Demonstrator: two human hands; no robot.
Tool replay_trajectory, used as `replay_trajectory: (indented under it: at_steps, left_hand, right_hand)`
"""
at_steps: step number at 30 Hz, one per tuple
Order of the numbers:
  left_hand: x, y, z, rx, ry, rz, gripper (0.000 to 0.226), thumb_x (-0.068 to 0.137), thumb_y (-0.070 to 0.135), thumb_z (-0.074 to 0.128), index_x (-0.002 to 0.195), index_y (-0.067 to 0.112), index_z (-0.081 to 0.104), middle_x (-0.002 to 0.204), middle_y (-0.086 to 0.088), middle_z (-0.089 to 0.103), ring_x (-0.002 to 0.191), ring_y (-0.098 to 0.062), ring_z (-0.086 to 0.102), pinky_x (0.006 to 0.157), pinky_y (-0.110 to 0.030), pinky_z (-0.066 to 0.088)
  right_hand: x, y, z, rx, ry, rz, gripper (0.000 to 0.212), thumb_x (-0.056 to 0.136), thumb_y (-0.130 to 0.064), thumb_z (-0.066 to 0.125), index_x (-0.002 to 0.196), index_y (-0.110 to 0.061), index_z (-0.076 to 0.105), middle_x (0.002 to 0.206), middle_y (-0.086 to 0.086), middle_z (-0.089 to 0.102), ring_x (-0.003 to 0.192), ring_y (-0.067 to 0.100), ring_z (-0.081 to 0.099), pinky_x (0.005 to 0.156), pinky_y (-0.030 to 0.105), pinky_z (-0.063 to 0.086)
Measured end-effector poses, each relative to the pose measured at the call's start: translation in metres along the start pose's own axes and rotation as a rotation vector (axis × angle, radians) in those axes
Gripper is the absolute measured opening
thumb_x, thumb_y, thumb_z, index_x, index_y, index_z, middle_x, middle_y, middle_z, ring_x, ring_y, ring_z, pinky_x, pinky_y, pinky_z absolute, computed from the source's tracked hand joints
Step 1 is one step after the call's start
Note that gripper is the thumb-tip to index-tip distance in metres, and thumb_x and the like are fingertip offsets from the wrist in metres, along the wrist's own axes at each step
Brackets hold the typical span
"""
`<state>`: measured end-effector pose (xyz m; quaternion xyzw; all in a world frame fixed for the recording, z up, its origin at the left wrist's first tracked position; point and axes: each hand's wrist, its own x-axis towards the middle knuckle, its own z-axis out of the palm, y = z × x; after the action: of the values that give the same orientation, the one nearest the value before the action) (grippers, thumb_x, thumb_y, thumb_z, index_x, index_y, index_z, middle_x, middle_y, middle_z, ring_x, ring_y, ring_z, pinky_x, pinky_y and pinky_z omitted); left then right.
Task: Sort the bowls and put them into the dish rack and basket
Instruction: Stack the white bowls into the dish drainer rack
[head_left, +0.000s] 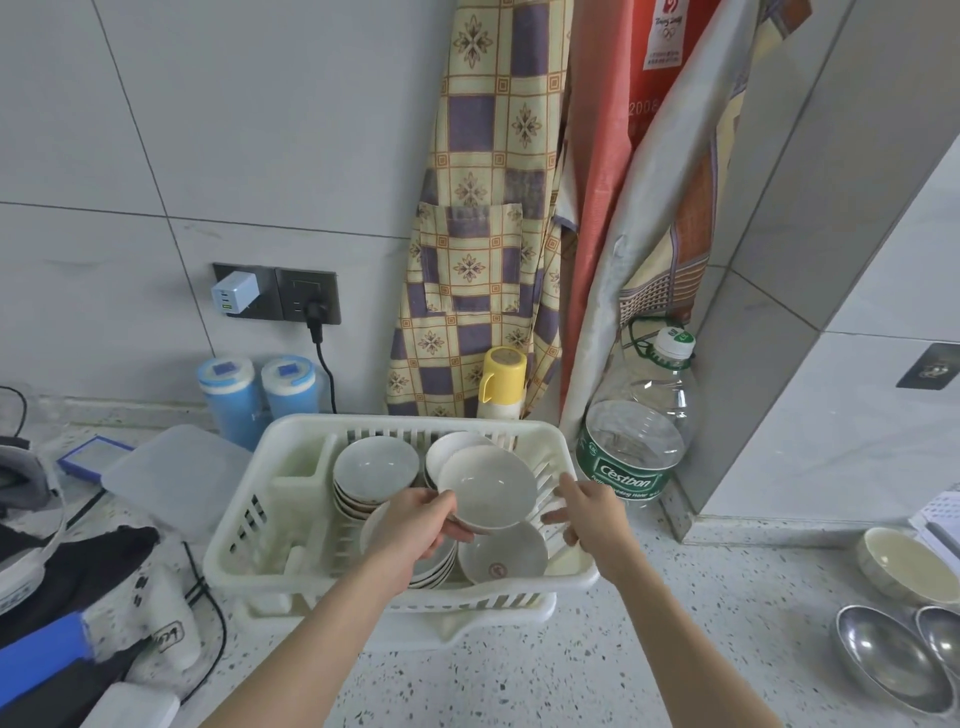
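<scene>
— Where was the bowl (487, 488)?
— Above the white dish rack (270, 519) on the bench (649, 649); our left hand (415, 525) gripped its rim.
— And our right hand (592, 512)?
— Spread wide, empty, over the rack's right edge.

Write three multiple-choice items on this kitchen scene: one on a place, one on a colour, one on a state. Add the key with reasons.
1. Where does the water bottle stand?
A. Right of the dish rack
B. Inside the rack
C. Left of the rack

2. What colour is the mug behind the rack?
A. Red
B. Yellow
C. Black

3. What is the left hand doing?
A. Resting on the counter
B. Gripping a spoon
C. Holding a bowl

Key: 1 A, it stands on the counter past the rack's right edge. 2 B, its body and handle are yellow. 3 C, its fingers wrap the bowl's rim above the rack.
</scene>
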<state>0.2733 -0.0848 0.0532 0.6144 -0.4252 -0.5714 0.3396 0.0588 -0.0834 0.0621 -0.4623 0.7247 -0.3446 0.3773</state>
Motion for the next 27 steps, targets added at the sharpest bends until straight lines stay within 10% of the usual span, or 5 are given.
replay_trajectory:
  at_steps: [14, 27]
  left_hand:
    - [-0.008, -0.012, 0.037, 0.109, -0.15, 0.011, 0.021, 0.09, 0.014, 0.054, 0.106, 0.025, 0.06, 0.071, -0.005, 0.077, 0.037, -0.006, 0.041, 0.036, -0.018, 0.025]
    - [-0.011, -0.022, 0.028, 0.683, -0.101, 0.103, 0.027, 0.085, 0.027, 0.052, 0.06, 0.02, 0.045, 0.052, 0.005, 0.051, 0.046, -0.011, 0.051, 0.047, -0.022, 0.036]
  right_hand:
    - [-0.001, 0.001, -0.007, -0.385, -0.041, -0.01, 0.021, 0.073, -0.002, 0.05, 0.058, 0.002, 0.065, 0.047, 0.002, 0.058, 0.034, 0.007, 0.031, 0.037, 0.017, 0.023]
    - [0.0, 0.001, 0.014, -0.633, -0.154, 0.045, 0.018, 0.074, 0.002, 0.042, 0.064, -0.01, 0.052, 0.059, 0.002, 0.064, 0.046, 0.009, 0.047, 0.044, 0.02, 0.036]
